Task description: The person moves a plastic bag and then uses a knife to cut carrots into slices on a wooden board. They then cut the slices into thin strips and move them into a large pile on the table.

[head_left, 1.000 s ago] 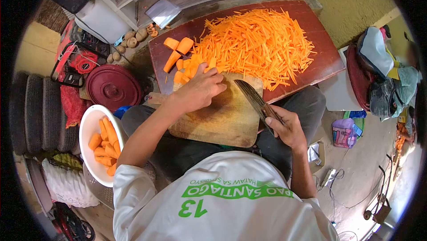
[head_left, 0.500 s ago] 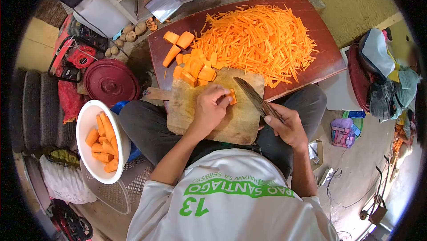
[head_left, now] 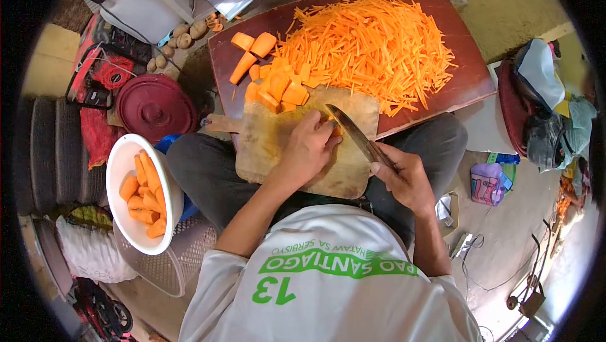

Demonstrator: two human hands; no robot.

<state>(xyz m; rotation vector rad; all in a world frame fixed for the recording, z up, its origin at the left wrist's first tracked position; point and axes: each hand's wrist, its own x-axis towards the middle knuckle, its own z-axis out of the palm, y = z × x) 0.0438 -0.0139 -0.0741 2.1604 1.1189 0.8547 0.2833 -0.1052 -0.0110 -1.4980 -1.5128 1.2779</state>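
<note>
Left hand (head_left: 307,149), centre frame, has its fingers pinching a small orange carrot piece (head_left: 337,130) on the worn wooden cutting board (head_left: 262,146). Right hand (head_left: 407,179), right of centre, is wrapped round a long dark-bladed knife (head_left: 352,131), tip near the piece.

yellowish wall (head_left: 511,1), pale floor (head_left: 492,244) (brightly lit)

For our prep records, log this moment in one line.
left hand: holding carrot piece on wooden cutting board | right hand: gripping knife | carrot strips: heaped on tabletop
</note>
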